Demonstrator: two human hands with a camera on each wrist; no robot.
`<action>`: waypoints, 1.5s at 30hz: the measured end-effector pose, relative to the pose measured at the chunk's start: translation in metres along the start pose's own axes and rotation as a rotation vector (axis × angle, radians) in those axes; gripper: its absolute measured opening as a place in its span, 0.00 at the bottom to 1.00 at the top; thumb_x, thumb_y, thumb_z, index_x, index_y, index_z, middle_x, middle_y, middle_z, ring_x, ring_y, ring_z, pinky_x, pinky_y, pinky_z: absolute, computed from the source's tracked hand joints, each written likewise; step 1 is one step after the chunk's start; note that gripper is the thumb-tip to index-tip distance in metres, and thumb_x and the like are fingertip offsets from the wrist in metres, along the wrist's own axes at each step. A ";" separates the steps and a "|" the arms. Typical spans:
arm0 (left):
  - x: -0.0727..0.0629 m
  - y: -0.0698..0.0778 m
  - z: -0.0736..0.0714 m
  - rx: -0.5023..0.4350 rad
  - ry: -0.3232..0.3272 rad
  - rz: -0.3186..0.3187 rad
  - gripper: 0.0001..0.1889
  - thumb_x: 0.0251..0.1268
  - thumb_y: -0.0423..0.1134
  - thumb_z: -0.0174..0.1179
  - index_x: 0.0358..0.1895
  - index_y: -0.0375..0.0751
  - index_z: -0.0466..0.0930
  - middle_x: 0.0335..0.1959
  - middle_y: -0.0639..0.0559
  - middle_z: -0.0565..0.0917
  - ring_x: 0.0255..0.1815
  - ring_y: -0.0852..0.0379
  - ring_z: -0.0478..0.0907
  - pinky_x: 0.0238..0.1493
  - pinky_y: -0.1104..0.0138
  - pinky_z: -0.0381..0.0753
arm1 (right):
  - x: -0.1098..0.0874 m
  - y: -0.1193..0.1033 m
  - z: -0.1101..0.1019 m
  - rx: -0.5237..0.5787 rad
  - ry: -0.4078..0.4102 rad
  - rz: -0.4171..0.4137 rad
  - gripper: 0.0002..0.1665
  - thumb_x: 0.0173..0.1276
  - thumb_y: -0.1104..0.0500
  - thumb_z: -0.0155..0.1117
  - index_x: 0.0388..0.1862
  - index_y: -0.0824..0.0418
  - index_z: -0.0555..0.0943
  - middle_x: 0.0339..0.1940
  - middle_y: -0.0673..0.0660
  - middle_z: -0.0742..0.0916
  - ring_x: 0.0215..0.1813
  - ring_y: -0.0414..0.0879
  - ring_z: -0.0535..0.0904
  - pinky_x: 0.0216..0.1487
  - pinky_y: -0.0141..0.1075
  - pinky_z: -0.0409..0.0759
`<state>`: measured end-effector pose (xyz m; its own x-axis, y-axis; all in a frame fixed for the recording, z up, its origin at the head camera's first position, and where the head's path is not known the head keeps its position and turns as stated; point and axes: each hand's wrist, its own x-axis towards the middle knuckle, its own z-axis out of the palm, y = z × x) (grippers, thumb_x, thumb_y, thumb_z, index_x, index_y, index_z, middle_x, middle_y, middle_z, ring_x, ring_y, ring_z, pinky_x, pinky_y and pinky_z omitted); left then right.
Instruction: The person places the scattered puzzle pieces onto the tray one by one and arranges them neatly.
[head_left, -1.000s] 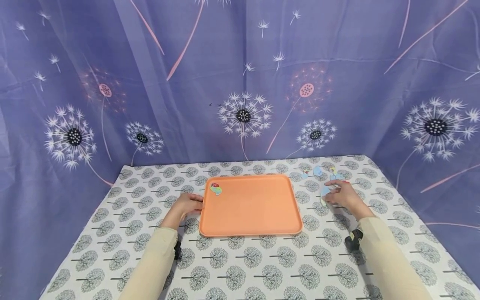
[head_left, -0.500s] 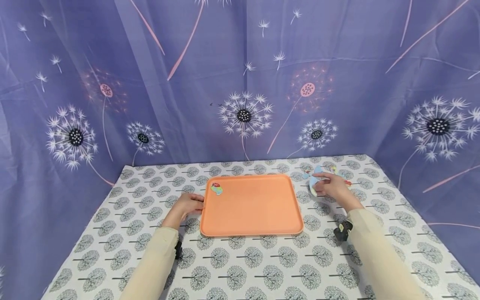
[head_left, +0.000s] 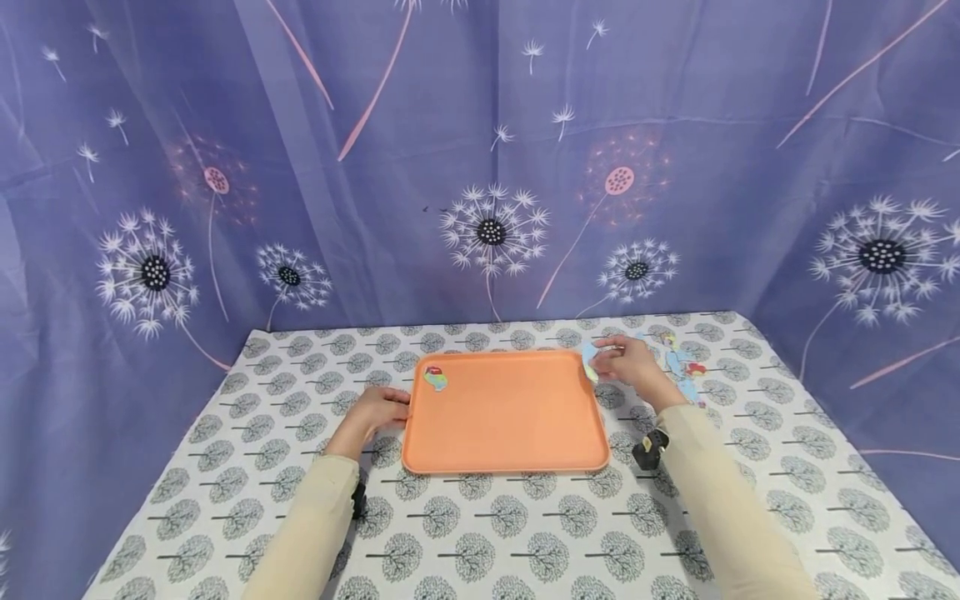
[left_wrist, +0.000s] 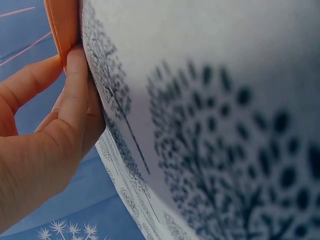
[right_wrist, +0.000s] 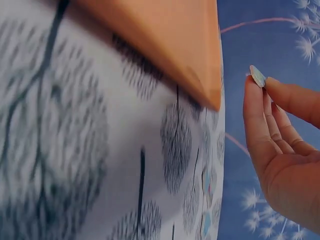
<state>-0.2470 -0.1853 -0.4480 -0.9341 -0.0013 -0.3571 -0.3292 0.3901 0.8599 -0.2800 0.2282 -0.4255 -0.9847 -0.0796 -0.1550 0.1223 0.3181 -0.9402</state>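
Observation:
My right hand (head_left: pixel 630 365) pinches a light blue flat jigsaw puzzle piece (head_left: pixel 589 358) between thumb and fingertips, over the upper right corner of the orange tray (head_left: pixel 510 417). The right wrist view shows that piece (right_wrist: pixel 257 76) edge-on, raised off the tray. At the tray's left rim, my left hand (head_left: pixel 377 412) holds the edge; in the left wrist view the thumb and a finger meet the orange rim (left_wrist: pixel 64 30). A colourful puzzle piece (head_left: pixel 435 377) with red and green lies in the tray's upper left corner.
Several loose puzzle pieces (head_left: pixel 677 365), light blue with red and yellow parts, lie right of the tray, partly behind my right forearm. A tree-print cloth (head_left: pixel 480 533) covers the table. A purple dandelion curtain (head_left: pixel 375 208) hangs behind it.
My right hand has moved left with the light blue puzzle piece, from among the loose pieces to above the tray's upper right corner. The left hand stays at the tray's rim.

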 end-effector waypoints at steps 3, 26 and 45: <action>0.000 0.001 -0.001 -0.001 -0.001 0.000 0.17 0.60 0.25 0.61 0.53 0.25 0.77 0.45 0.34 0.81 0.36 0.51 0.84 0.43 0.62 0.88 | 0.007 -0.002 0.010 0.043 -0.017 -0.013 0.28 0.66 0.71 0.60 0.64 0.75 0.66 0.47 0.70 0.84 0.36 0.43 0.84 0.49 0.43 0.86; 0.002 0.000 -0.003 -0.024 -0.015 -0.024 0.18 0.61 0.25 0.60 0.55 0.27 0.76 0.48 0.34 0.80 0.38 0.49 0.84 0.43 0.61 0.88 | 0.040 -0.036 0.117 0.197 -0.108 0.004 0.25 0.63 0.71 0.64 0.60 0.69 0.74 0.41 0.66 0.87 0.37 0.50 0.85 0.51 0.48 0.85; 0.002 -0.001 -0.004 -0.115 -0.029 -0.038 0.19 0.60 0.22 0.60 0.56 0.24 0.75 0.46 0.33 0.82 0.30 0.57 0.83 0.41 0.66 0.88 | 0.054 -0.040 0.189 0.281 -0.158 0.120 0.22 0.60 0.73 0.66 0.55 0.72 0.77 0.32 0.62 0.85 0.28 0.48 0.82 0.36 0.40 0.89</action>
<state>-0.2488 -0.1899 -0.4480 -0.9169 0.0135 -0.3989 -0.3792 0.2824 0.8812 -0.3149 0.0328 -0.4535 -0.9326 -0.2094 -0.2938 0.2870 0.0630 -0.9559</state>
